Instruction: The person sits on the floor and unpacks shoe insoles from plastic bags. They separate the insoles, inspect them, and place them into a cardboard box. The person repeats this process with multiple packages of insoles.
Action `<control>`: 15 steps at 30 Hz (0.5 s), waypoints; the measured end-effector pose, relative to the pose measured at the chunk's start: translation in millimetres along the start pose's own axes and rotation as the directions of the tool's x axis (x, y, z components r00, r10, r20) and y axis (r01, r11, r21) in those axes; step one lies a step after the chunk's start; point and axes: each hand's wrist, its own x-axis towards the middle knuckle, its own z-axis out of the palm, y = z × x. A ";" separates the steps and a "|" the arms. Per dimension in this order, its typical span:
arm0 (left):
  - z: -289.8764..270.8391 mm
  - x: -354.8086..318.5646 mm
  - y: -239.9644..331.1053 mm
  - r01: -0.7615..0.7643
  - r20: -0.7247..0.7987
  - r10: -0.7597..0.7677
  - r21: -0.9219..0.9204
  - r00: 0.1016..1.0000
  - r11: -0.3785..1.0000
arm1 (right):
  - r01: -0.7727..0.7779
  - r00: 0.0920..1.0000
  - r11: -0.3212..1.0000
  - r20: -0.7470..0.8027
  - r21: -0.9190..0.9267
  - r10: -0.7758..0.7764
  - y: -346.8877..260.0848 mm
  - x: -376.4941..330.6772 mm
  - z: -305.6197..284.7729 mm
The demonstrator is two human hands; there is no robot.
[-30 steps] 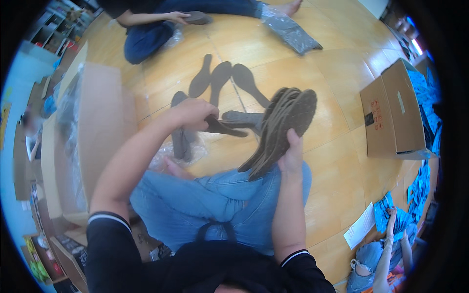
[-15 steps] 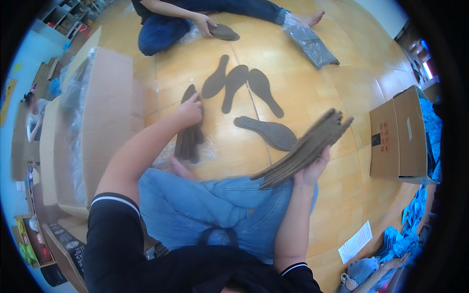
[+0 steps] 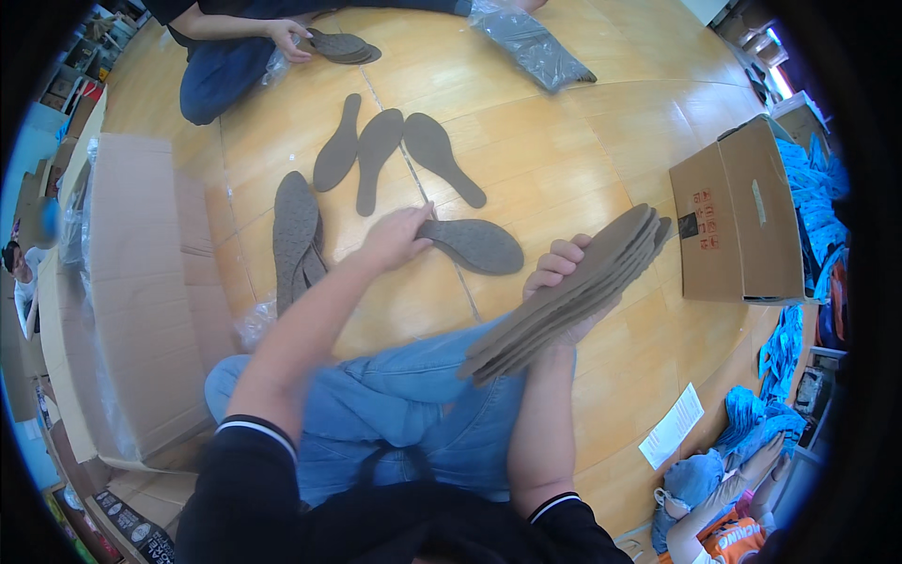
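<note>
My left hand (image 3: 396, 239) pinches the narrow end of a grey-brown shoe insole (image 3: 481, 246) that lies on the floor. My right hand (image 3: 564, 268) grips a thick, slightly fanned stack of similar insoles (image 3: 583, 282) above my right knee, with the thumb and palm partly hidden behind it. Three single insoles lie farther off, the middle insole (image 3: 378, 155) overlapping or touching its neighbours. To the left of my left forearm sits a loose pile of insoles (image 3: 298, 221), its near end partly covered by the arm.
At the left stands a large open carton (image 3: 141, 282) with plastic film. Another carton (image 3: 728, 226) at the right holds blue material. Across the floor, another person's hand (image 3: 289, 39) touches a small insole stack (image 3: 344, 47); a plastic-wrapped bundle (image 3: 536, 45) lies nearby. A paper sheet (image 3: 672, 425) lies lower right.
My left hand has moved right, from the pile to the lone insole's narrow end. The stack in my right hand has turned to show a broad face. The whole view has shifted.
</note>
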 end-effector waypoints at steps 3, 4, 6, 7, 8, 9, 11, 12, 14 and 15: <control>17.8 0.4 26.0 0.157 0.171 -0.135 -0.117 0.976 0.981 | 0.010 0.999 1.000 -0.049 -0.008 -0.010 -1.1 0.4 1.6; 20.0 -2.1 32.1 0.231 0.220 -0.192 -0.166 0.956 0.959 | 0.004 0.999 1.000 -0.053 0.028 -0.003 -1.2 1.0 1.8; 22.2 -20.9 45.7 0.247 0.218 -0.194 -0.253 0.957 0.935 | 0.004 0.998 0.999 -0.063 -0.038 -0.006 -0.1 2.3 1.9; 21.5 -28.5 50.0 0.271 0.180 -0.227 -0.282 0.957 0.920 | -0.004 0.998 0.999 -0.068 -0.049 0.001 0.0 2.3 2.3; 19.6 -37.6 52.3 0.325 0.179 -0.282 -0.297 0.943 0.898 | -0.022 0.997 0.999 -0.079 -0.037 0.019 0.7 1.9 2.6; 14.8 -45.9 49.7 0.343 0.172 -0.302 -0.324 0.938 0.882 | -0.020 0.997 0.999 -0.071 -0.044 0.017 0.6 1.3 3.4; 3.2 -66.7 39.0 0.393 0.001 -0.428 -0.399 0.904 0.828 | -0.010 0.999 0.999 -0.050 -0.033 0.008 1.3 0.2 5.4; -3.2 -77.0 31.5 0.386 -0.103 -0.474 -0.444 0.875 0.809 | -0.001 1.000 1.000 -0.029 -0.006 0.000 1.3 -0.5 7.0; -18.3 -100.0 9.6 0.401 -0.392 -0.535 -0.375 0.749 0.836 | 0.028 0.997 0.999 -0.067 -0.026 -0.030 2.0 -1.8 10.8; -25.7 -114.0 -1.2 0.446 -0.445 -0.594 -0.398 0.670 0.802 | 0.037 0.996 0.999 -0.083 -0.029 -0.040 2.6 -2.2 12.9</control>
